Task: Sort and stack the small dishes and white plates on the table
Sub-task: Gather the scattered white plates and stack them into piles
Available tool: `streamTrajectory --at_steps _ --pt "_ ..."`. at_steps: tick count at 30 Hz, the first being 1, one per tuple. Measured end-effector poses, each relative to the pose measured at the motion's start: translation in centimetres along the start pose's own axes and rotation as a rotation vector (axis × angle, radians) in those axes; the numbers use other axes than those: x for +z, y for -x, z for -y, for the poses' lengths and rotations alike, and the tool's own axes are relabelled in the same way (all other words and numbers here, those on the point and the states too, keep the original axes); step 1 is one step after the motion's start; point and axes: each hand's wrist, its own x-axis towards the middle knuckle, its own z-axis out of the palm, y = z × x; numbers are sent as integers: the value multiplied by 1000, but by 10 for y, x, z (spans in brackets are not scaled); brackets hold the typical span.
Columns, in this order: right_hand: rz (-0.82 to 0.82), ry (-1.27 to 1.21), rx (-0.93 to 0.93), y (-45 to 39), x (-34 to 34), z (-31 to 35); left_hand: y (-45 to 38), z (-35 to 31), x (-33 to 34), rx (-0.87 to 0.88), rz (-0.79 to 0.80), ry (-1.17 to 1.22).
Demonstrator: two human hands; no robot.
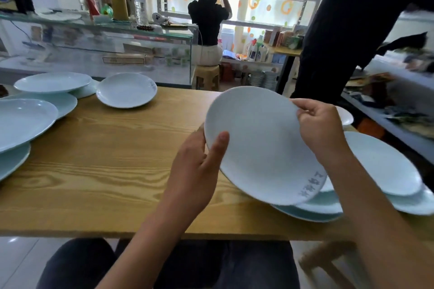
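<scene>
In the head view, you held one white plate (263, 145) up off the wooden worktop (98, 171), tilted so its far rim rose toward 12 o'clock and its near rim, the part with grey lettering, dipped toward 5 o'clock. Your left hand (199, 166) gripped the plate's edge at 9 o'clock, thumb lying over the upper face and fingers curled out of sight beneath. Your right hand (321, 129) pinched the rim at 2 o'clock, fingers curled round it.

Under and just beyond the plate, at 4 o'clock, lay a loose stack of pale plates (385, 166), overlapping unevenly, and the lowest one looked bluish. A single small dish (126, 90) sat apart at 10 o'clock on the worktop. More plates (25, 122) were piled at the left edge, at 9 o'clock, with another shallow dish (52, 82) resting behind them.

The risks, as I judged them: the plate was glazed and held only at two rim points, so a slackened pinch could have let it slide down and strike the stack below. That stack sat crooked and near the worktop's right edge; setting weight on it off-centre could have tipped or shoved a plate over. A person in dark clothing (352, 19) stood close at 1 o'clock, so a bump was possible.
</scene>
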Motion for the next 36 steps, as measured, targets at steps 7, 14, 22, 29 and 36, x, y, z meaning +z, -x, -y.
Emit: streamTrajectory --at_steps 7,14,22,29,36 --pt "83 156 211 -1 -39 -40 -12 28 23 27 60 -227" --pt "77 305 263 2 -40 -53 -18 39 28 85 142 -424" --pt "224 469 297 -1 -42 -56 -17 47 18 143 104 -382" --pt "301 527 119 13 -21 -5 -33 57 13 225 128 -575" --pt "444 623 -336 53 70 64 -60 84 -17 204 64 -755"
